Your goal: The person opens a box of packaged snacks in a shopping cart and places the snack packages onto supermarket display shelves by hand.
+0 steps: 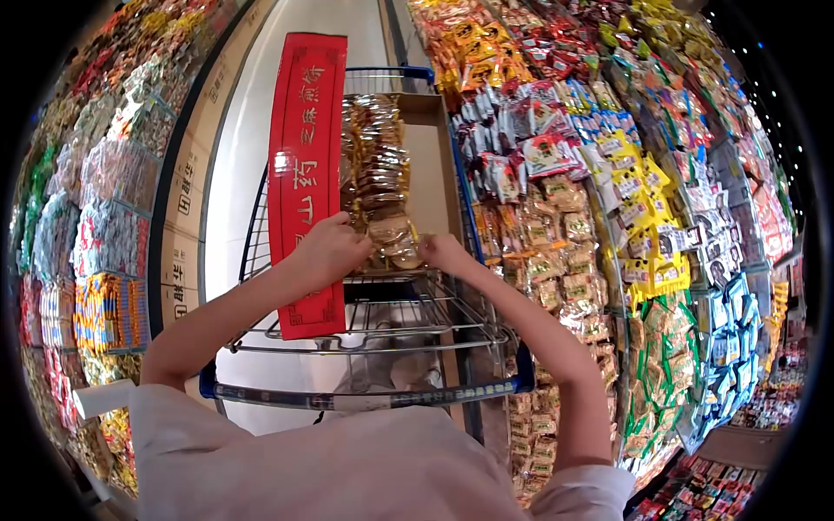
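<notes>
An open cardboard box [429, 174] rests on the shopping cart [347, 349] in front of me. Its long red flap [306, 130], printed with Chinese characters, hangs out to the left. Down the box's left side runs a row of shiny clear-wrapped biscuits [378, 148]. At the near end, my left hand [334, 248] is closed at the left edge of some flat-lying biscuit packets [393, 242]. My right hand [448, 254] pinches the right edge of these packets. Fingertips of both hands are partly hidden against the wrappers. Bare cardboard shows in the box's right half.
On the right, a sloping display [556, 260] holds piles of wrapped snacks in many colours. Another stocked display [113, 234] stands left, edged by printed cardboard panels [187, 174]. The cart's blue-ended handle [365, 398] crosses before my body. Pale floor [239, 130] lies between the displays.
</notes>
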The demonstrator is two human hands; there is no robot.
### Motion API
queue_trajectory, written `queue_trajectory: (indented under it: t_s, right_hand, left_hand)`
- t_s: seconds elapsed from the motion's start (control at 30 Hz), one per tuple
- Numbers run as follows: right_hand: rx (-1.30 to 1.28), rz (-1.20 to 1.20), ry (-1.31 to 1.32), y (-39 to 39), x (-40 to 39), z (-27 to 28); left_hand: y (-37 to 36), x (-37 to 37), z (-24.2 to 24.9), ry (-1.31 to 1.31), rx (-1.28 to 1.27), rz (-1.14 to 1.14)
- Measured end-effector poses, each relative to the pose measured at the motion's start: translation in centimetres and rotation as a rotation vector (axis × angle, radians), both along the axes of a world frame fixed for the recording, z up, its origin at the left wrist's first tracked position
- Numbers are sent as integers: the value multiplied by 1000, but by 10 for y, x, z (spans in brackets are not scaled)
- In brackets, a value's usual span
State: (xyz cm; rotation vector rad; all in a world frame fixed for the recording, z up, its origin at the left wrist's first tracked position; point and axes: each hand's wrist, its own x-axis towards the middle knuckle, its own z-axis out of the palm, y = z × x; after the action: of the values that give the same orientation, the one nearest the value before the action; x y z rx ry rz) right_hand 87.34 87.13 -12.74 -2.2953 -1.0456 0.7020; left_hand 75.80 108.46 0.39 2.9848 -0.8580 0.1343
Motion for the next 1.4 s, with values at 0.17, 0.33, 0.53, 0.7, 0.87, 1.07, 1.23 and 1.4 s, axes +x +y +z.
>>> queue_trajectory:
  t_s: [0.17,0.33,0.53,0.7,0.87,1.07,1.23,1.4]
  right_hand:
    - [-232,-588,173,48,24,-50]
    - [-226,-1034,326,55,23,-116]
    - [383,-1044,1115,86,28,-158]
    - [708,-998,1460,84,38,-81]
    - [899,-852,1524,75,35,-56]
    - [777,-1074,1779,82,47,-113]
    - [980,-1116,1760,79,32,-103]
    - [927,-1141,1769,71,33,-105]
  left_hand:
    - [9,-15,-5,-115,-161,-10]
    - [2,-9,-10,-141,-258,-38]
    - [-28,-14,-12,119,142,127]
    - [-74,-6,-12,391,376,326]
    - [-104,71,-88,-38,3,836]
    - [-90,100,-120,128,-252,1193]
    - [-77,110,-170,199,20,1325]
    - [-56,111,-169,25,139,1128]
